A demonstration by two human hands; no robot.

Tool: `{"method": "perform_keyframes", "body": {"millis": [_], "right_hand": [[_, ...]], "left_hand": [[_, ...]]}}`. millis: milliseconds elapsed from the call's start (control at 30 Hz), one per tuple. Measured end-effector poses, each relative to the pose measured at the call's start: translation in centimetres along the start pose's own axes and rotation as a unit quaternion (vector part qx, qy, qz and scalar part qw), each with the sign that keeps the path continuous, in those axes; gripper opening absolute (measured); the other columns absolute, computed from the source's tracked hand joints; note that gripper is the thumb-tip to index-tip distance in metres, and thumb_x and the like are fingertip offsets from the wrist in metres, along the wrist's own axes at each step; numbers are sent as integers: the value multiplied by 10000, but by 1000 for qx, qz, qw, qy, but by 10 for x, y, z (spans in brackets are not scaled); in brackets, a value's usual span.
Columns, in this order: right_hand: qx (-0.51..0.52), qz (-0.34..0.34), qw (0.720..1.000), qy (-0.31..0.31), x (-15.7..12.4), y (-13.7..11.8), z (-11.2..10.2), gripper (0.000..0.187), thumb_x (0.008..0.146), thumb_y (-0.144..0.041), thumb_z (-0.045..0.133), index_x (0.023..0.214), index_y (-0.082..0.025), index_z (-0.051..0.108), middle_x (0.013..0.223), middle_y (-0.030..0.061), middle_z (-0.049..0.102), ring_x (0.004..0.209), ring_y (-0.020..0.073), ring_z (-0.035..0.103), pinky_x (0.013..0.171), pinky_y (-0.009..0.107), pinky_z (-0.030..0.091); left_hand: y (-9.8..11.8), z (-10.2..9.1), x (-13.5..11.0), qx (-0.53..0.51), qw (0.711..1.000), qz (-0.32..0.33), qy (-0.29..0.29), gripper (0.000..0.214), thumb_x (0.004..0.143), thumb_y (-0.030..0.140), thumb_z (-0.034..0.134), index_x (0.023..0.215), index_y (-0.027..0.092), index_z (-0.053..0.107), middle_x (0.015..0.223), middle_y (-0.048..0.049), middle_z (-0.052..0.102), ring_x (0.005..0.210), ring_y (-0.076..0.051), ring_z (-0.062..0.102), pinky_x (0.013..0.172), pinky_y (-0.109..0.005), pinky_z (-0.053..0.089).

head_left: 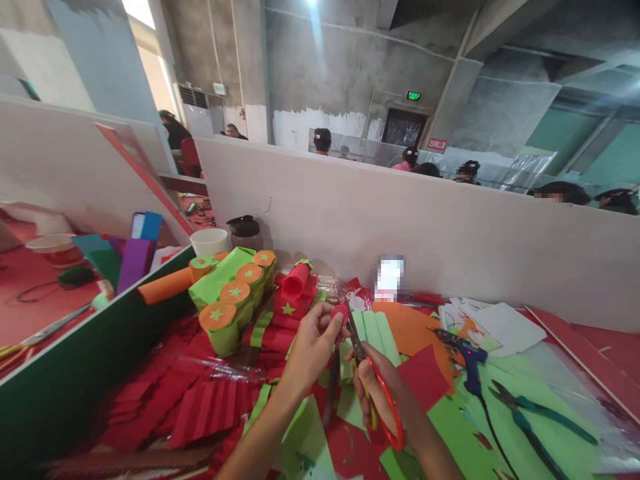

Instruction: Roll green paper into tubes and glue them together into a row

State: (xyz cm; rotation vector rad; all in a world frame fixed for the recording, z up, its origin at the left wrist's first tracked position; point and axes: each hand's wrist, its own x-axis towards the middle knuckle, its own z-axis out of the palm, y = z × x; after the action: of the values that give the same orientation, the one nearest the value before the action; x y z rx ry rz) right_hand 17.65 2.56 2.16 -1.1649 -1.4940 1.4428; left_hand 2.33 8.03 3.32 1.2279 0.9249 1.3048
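Note:
Between the fingertips of my left hand [317, 337] is a small red paper piece [340, 313], pinched at its edge. My right hand [383, 380] grips scissors [396, 427] with red and yellow handles. Their blades point up and lie right beside the red piece; whether they touch it, I cannot tell. Under my hands are sheets of red and light green paper [377, 333]. Left of my left hand stand green paper rolls with orange tops [235, 291] bearing green stars, and a red paper tube [295, 280].
To the right lie a blue glue gun [470, 360] with a black cord, green-handled pliers [535, 413] and white paper [510, 330]. Folded red strips [210, 410] fill the left. A phone [389, 277] leans on the white partition [325, 207]. Other people sit beyond it.

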Motion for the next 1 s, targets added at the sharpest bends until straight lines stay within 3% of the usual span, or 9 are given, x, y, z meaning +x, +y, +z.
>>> {"method": "perform_keyframes", "body": {"millis": [867,1000], "right_hand": [[-14,4,1000,14,-1,-10,5,519,861,-683,448,1080,-217,509,620,-57,436,376,74,389,353,187,393],[-31,2,999,30,2,-2,2,534,836,-713,453,1044,-225,518,611,-55,426,389,82,385,342,184,355]], "left_hand": [[8,8,-2,-90,995,-14,-37,255,851,414,580,807,202,446,617,32,617,466,-115,565,510,-239,431],[11,6,-1,-51,998,-23,-32,272,823,427,608,770,195,478,576,26,611,486,-115,555,520,-228,413]]}}
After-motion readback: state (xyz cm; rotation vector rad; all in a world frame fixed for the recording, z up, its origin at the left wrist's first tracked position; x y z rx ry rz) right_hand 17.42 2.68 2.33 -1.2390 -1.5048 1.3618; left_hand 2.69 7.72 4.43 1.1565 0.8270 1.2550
